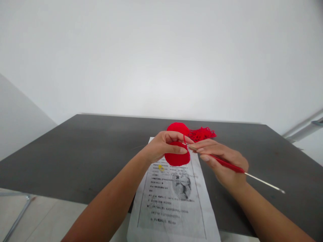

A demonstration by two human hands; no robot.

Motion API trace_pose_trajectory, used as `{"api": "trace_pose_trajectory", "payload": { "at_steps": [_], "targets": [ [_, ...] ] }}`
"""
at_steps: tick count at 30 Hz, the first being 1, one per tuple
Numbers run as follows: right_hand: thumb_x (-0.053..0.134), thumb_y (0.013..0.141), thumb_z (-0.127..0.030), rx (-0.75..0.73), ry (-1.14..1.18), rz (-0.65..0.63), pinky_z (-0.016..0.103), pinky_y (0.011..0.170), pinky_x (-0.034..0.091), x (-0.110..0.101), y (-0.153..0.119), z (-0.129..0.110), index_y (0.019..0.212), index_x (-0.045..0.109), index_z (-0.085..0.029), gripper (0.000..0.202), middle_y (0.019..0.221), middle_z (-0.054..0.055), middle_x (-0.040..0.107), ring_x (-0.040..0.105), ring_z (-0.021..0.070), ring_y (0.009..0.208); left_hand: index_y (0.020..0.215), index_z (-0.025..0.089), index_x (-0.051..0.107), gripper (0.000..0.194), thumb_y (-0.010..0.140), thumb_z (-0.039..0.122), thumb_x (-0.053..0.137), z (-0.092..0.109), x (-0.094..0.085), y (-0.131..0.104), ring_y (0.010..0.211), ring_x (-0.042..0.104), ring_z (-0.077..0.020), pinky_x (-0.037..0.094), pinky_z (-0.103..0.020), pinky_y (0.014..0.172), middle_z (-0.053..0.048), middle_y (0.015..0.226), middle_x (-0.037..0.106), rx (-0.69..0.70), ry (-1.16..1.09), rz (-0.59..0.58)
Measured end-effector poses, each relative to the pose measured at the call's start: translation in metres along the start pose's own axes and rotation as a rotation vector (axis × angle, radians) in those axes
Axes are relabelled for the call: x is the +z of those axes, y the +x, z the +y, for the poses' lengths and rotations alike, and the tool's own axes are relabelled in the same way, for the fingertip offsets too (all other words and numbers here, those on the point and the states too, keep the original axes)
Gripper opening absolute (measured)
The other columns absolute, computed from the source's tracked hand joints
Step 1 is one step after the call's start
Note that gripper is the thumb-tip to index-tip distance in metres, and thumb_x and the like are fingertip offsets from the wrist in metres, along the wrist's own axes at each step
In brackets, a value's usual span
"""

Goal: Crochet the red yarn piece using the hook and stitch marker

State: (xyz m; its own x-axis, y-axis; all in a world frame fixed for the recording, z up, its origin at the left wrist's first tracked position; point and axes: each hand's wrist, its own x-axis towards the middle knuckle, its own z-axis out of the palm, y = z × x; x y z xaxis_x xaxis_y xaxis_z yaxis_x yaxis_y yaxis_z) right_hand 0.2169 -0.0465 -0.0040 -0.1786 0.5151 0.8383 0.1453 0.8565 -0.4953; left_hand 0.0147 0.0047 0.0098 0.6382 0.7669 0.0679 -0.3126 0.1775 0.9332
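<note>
My left hand (168, 144) is closed on a flat, rounded red crochet piece (177, 159), pinching its right edge between thumb and fingers. A strand of red yarn (184, 139) runs over my left index finger. In my right hand (222, 159) is a crochet hook (228, 164) with a red grip and metal ends. Its front tip meets the edge of the piece by my left fingertips, and its back end points down to the right. Whether a loop sits on the tip is too small to tell.
Just beyond my left hand is another rounded red shape (178, 127), partly hidden. Loose, curly red yarn (203, 134) lies beside it on the dark table (96, 158). Under my hands a printed sheet (171, 215) with a yellow mark (160, 167) hangs past the near edge. A white wall stands behind.
</note>
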Motion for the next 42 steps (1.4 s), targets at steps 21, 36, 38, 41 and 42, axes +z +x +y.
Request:
{"api": "trace_pose_trajectory", "payload": {
  "at_steps": [21, 36, 38, 41, 42],
  "targets": [
    [0.076, 0.091, -0.028, 0.271, 0.142, 0.098, 0.04, 0.084, 0.065, -0.001, -0.001, 0.014, 0.088, 0.079, -0.029, 0.004, 0.095, 0.002, 0.084, 0.079, 0.0232, 0.092, 0.092, 0.016, 0.081, 0.023, 0.069, 0.02, 0.082, 0.0, 0.005, 0.003, 0.068, 0.053, -0.0101, 0.037, -0.023, 0.062, 0.001, 0.072, 0.06, 0.095, 0.155, 0.103],
    [0.075, 0.092, -0.033, 0.476, 0.328, -0.116, 0.03, 0.085, 0.063, -0.021, 0.009, 0.015, 0.085, 0.078, -0.026, 0.01, 0.095, 0.002, 0.084, 0.079, 0.0187, 0.091, 0.083, 0.015, 0.076, 0.016, 0.069, 0.009, 0.076, 0.006, 0.008, 0.001, 0.069, 0.062, -0.0102, 0.049, -0.025, 0.071, 0.002, 0.073, 0.071, 0.052, 0.28, 0.107],
    [0.074, 0.092, -0.033, 0.47, 0.275, -0.138, 0.027, 0.083, 0.063, -0.023, 0.01, 0.013, 0.085, 0.078, -0.026, 0.011, 0.095, 0.001, 0.084, 0.079, 0.0173, 0.09, 0.083, 0.015, 0.075, 0.014, 0.069, 0.01, 0.075, 0.006, 0.008, 0.0, 0.071, 0.063, -0.0112, 0.05, -0.026, 0.072, 0.001, 0.076, 0.071, 0.055, 0.322, 0.109],
    [0.072, 0.094, -0.033, 0.464, 0.209, -0.182, 0.026, 0.082, 0.062, -0.026, 0.011, 0.009, 0.087, 0.078, -0.027, 0.011, 0.096, 0.001, 0.084, 0.078, 0.0171, 0.09, 0.081, 0.015, 0.075, 0.011, 0.07, 0.011, 0.073, 0.005, 0.009, 0.0, 0.071, 0.062, -0.0115, 0.05, -0.026, 0.072, 0.0, 0.077, 0.071, 0.067, 0.373, 0.109],
    [0.071, 0.095, -0.032, 0.46, 0.194, -0.198, 0.027, 0.082, 0.062, -0.027, 0.011, 0.008, 0.087, 0.078, -0.027, 0.011, 0.096, 0.002, 0.083, 0.078, 0.0176, 0.091, 0.081, 0.015, 0.075, 0.011, 0.071, 0.011, 0.073, 0.005, 0.009, 0.0, 0.071, 0.062, -0.0112, 0.049, -0.025, 0.071, 0.001, 0.076, 0.07, 0.071, 0.379, 0.107]
  ]
}}
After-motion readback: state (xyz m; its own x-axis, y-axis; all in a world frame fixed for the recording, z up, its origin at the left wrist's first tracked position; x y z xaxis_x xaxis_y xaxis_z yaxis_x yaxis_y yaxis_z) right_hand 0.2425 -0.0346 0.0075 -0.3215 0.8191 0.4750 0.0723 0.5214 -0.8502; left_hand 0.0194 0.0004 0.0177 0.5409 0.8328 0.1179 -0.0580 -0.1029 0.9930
